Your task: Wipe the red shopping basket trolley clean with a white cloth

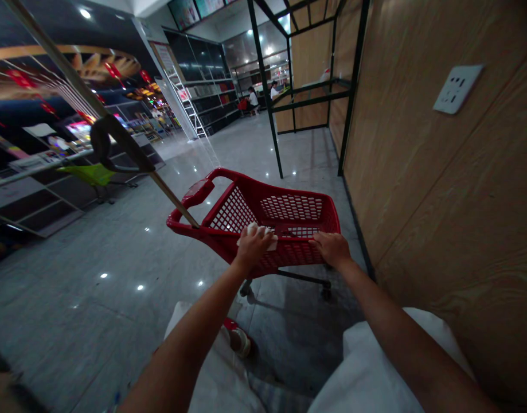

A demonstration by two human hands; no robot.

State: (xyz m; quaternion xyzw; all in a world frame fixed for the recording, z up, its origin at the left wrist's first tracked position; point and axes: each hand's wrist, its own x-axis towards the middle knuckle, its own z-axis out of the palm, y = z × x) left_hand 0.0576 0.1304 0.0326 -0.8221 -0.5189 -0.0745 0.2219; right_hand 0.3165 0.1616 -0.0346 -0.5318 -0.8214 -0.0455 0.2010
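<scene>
A red plastic shopping cart (332,215) with lattice sides stands in front of me, its handle end to the left. My left hand (251,248) is closed over a crumpled white cloth or tissue (272,243), pressed against the near top rim of the basket. Farther right on the same rim, my right hand (332,249) grips the edge near the basket's front corner, fingers curled over it. A long pole (171,198) with a dark loop slants from the upper left down to the cart's handle end. The basket's floor is partly hidden by my hands.
A wood-panelled wall (426,189) with a white socket plate (457,89) rises close on the right. Beyond the cart stands a dark metal frame (269,109). A ladder (192,115), a green chair (91,173) and people (253,100) are farther off on the grey tiled floor (117,246).
</scene>
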